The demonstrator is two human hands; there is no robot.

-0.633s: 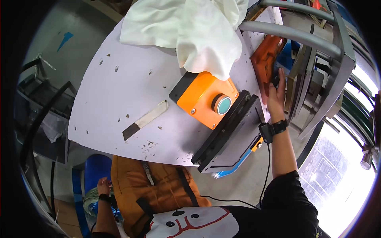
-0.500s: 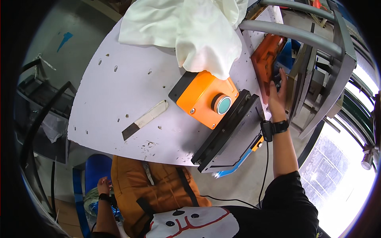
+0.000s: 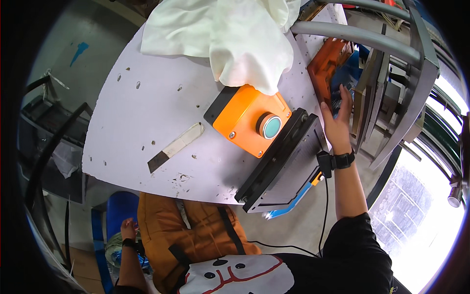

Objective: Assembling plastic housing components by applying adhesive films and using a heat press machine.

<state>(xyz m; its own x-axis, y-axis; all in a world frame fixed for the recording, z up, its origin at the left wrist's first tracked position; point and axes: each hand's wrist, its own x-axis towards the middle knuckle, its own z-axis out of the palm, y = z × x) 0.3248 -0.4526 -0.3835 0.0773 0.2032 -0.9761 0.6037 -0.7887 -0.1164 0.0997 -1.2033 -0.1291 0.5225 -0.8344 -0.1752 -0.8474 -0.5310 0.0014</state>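
My right hand [image 3: 338,128], a black band on its wrist, reaches to the right side of the table. Its thumb and fingers are spread, and nothing shows between them. Just past the fingertips is an orange bin [image 3: 320,73] with blue and clear plastic packets [image 3: 346,73] in it. Low at the left, beside my leg, my left hand [image 3: 129,229] is small in view, its fingers curled and nothing visible in them. An orange push-button box [image 3: 247,122] with a green button lies on the table, its far edge against a white cloth [image 3: 245,44].
A black-framed panel [image 3: 284,164] stands tilted at the table's [image 3: 122,147] right edge. A putty-coloured blade-like strip [image 3: 176,147] lies left of the button box. Grey metal rails [image 3: 362,36] rise at the right. A cable [image 3: 326,210] hangs from my right wrist. A blue seat [image 3: 121,208] is at lower left.
My right hand has drawn back slightly from the orange bin, and its fingers have come out from among the packets and spread. My left hand stays where it was.
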